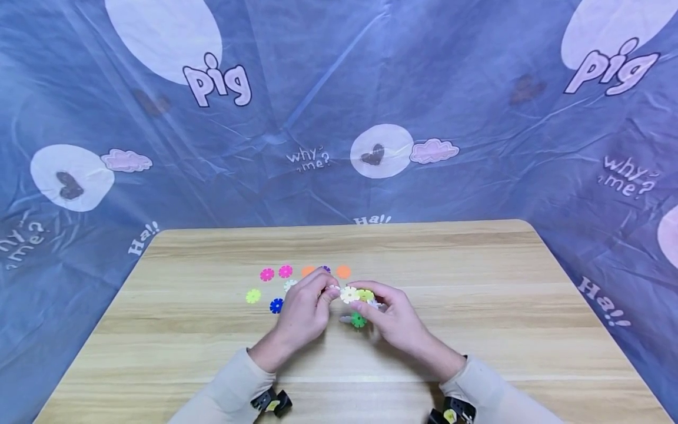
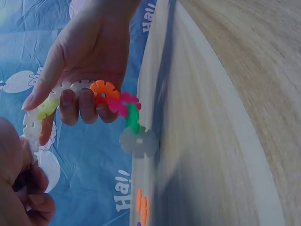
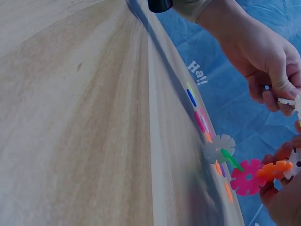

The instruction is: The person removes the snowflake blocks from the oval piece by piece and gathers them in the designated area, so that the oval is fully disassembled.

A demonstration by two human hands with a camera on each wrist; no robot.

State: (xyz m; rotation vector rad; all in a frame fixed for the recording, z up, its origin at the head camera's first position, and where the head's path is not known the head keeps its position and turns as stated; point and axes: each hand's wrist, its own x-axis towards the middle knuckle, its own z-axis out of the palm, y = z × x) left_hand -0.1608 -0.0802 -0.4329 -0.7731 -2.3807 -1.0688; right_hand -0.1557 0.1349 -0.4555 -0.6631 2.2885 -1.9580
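Between thumb and fingers, my left hand [image 1: 302, 312] pinches a white notched plastic disc [image 3: 288, 101]. My right hand [image 1: 397, 315] grips a curved chain of interlocking discs, its fingers curled under it in the left wrist view. Along the chain come a white disc [image 1: 349, 295], a yellow disc [image 1: 365, 295], whitish ones partly behind the fingers, an orange disc [image 2: 104, 91], a pink disc [image 3: 247, 177], a green disc [image 1: 358, 320] and a pale translucent disc [image 2: 139, 142] at the hanging end. The white pieces meet between both hands; whether they are joined I cannot tell.
Loose discs lie on the wooden table [image 1: 175, 330] beyond and left of my hands: pink [image 1: 267, 275], yellow [image 1: 253, 295], blue [image 1: 276, 305], white [image 1: 289, 285] and orange [image 1: 343, 271] among them. My left hand partly covers some. A blue printed cloth [image 1: 328, 194] surrounds the table.
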